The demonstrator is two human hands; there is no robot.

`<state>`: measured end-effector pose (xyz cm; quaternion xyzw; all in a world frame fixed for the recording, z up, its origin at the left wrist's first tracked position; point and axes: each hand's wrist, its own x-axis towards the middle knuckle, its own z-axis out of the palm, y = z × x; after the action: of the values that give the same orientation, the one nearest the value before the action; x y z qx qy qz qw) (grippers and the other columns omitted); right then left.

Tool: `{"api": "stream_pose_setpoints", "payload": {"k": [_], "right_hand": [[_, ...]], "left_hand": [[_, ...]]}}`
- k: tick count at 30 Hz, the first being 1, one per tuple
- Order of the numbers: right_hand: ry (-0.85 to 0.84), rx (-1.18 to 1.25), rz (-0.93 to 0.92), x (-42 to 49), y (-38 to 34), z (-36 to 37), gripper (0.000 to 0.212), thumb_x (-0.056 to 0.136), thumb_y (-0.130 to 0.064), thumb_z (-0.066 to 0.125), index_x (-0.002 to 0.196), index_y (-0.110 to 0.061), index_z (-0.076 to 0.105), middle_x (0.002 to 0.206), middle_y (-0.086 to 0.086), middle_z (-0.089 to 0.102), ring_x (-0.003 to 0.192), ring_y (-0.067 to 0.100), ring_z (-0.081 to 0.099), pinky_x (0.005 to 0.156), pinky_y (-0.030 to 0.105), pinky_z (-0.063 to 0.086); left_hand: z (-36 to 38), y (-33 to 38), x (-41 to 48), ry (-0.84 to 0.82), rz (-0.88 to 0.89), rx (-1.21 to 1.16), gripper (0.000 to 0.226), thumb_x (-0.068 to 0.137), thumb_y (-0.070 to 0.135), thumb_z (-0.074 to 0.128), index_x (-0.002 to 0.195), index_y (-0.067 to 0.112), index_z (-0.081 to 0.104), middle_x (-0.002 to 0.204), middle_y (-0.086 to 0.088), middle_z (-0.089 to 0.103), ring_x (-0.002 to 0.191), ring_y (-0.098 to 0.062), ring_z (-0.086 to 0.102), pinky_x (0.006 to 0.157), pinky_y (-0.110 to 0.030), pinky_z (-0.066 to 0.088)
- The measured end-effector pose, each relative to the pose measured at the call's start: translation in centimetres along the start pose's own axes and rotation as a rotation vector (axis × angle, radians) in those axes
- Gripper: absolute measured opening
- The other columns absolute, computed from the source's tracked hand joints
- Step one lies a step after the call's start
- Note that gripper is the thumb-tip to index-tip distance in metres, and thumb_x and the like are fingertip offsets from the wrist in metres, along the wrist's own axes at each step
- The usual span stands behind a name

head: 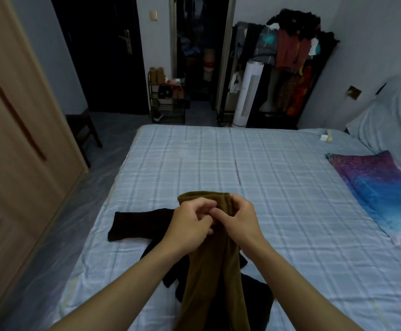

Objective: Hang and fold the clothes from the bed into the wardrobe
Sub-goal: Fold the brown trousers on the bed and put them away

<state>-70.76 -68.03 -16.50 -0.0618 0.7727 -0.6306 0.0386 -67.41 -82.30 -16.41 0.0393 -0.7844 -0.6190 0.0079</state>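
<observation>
Olive-brown garment (209,271) held up over near edge of bed (266,177), top hem at hand height, rest hanging down toward camera. Left hand (189,223) and right hand (240,220) close together at hem, touching; fingers (221,215) of both curled and pinching the fabric near its top edge. Black garment (135,224) flat on bed below and left of hands, partly hidden behind the brown one; more dark cloth showing lower right of it. Purple-blue patterned cloth (381,192) on bed's right side, well apart. Wooden wardrobe door (15,139) at left. Far wall: loaded clothes rack (290,58), white tower fan (248,94) beside it, shoe rack (168,99) near dark door (103,56).
</observation>
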Motion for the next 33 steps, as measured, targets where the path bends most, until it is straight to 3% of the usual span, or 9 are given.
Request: {"api": "stream_pose_setpoints", "payload": {"k": [4,6,8,11,13,16,20,25,33], "right_hand": [[-0.057,0.034,-0.049,0.6,0.0,-1.2,0.013,0.086,-0.002,0.071,0.096,-0.01,0.069,0.088,0.006,0.075,0.087,0.023,0.072,0.077,0.036,0.06],[-0.091,0.064,-0.078,0.9,-0.4,-2.0,0.014,0.086,0.0,0.07,0.098,-0.008,0.068,0.09,0.007,0.074,0.089,0.023,0.072,0.077,0.033,0.059],[-0.151,0.076,-0.106,1.0,-1.0,-2.9,0.014,0.087,0.0,0.07,0.099,-0.009,0.068,0.092,0.008,0.074,0.091,0.024,0.071,0.079,0.033,0.058],[-0.235,0.112,-0.151,0.4,-2.4,-4.1,0.014,0.088,-0.001,0.069,0.1,-0.009,0.068,0.095,0.012,0.072,0.094,0.028,0.069,0.084,0.038,0.058],[-0.274,0.136,-0.177,-0.5,-3.6,-4.7,0.014,0.088,0.0,0.068,0.101,-0.006,0.067,0.096,0.014,0.07,0.094,0.027,0.068,0.085,0.038,0.058],[-0.275,0.142,-0.211,-2.5,-5.4,-5.9,0.015,0.089,0.002,0.066,0.102,-0.004,0.067,0.095,0.012,0.069,0.094,0.025,0.068,0.084,0.034,0.057],[-0.22,0.135,-0.247,-6.1,-7.6,-7.9,0.016,0.089,0.003,0.064,0.106,0.001,0.064,0.097,0.011,0.069,0.095,0.025,0.068,0.085,0.033,0.057],[-0.086,0.133,-0.29,-10.7,-9.5,-10.1,0.02,0.089,0.002,0.065,0.107,-0.006,0.067,0.101,0.009,0.074,0.098,0.022,0.071,0.081,0.026,0.056],[-0.003,0.101,-0.468,-19.4,-13.7,-12.4,0.024,0.088,-0.004,0.069,0.112,-0.003,0.065,0.098,0.002,0.075,0.097,0.016,0.072,0.079,0.022,0.057]], "left_hand": [[-3.0,0.1,0.8,0.211,0.179,0.168,0.017,0.082,0.014,0.077,0.096,0.023,0.072,0.087,0.009,0.073,0.079,-0.005,0.068,0.071,-0.023,0.057],[-4.8,-0.3,1.4,0.221,0.198,0.288,0.038,0.074,0.024,0.085,0.107,0.028,0.067,0.102,0.014,0.068,0.091,-0.003,0.063,0.075,-0.021,0.052],[-6.2,-0.8,1.9,0.115,0.165,0.438,0.073,0.066,0.036,0.09,0.129,0.034,0.054,0.126,0.015,0.056,0.112,-0.004,0.052,0.09,-0.028,0.047],[-7.0,-0.9,2.2,-0.042,0.113,0.429,0.105,0.057,0.038,0.095,0.145,0.035,0.037,0.139,0.012,0.046,0.127,-0.006,0.043,0.105,-0.033,0.042],[-7.1,-0.3,1.9,-0.116,0.124,0.301,0.099,0.057,0.031,0.096,0.14,0.038,0.042,0.132,0.014,0.053,0.121,-0.002,0.053,0.098,-0.025,0.05],[-7.0,1.4,0.6,-0.206,0.183,0.138,0.065,0.062,0.018,0.093,0.117,0.035,0.063,0.11,0.005,0.07,0.102,-0.011,0.068,0.081,-0.023,0.057],[-6.5,4.5,-2.4,-0.277,0.261,0.128,0.037,0.069,0.007,0.089,0.096,0.018,0.067,0.084,0.002,0.07,0.08,-0.012,0.069,0.07,-0.024,0.055],[-5.7,8.1,-6.2,-0.299,0.384,0.102,0.037,0.072,0.0,0.086,0.098,0.014,0.064,0.08,0.007,0.068,0.08,-0.012,0.069,0.07,-0.025,0.057],[-4.7,14.6,-17.4,-0.11,0.53,0.097,0.039,0.07,0.007,0.088,0.101,0.011,0.065,0.081,0.008,0.071,0.082,-0.012,0.07,0.072,-0.029,0.061]]}}
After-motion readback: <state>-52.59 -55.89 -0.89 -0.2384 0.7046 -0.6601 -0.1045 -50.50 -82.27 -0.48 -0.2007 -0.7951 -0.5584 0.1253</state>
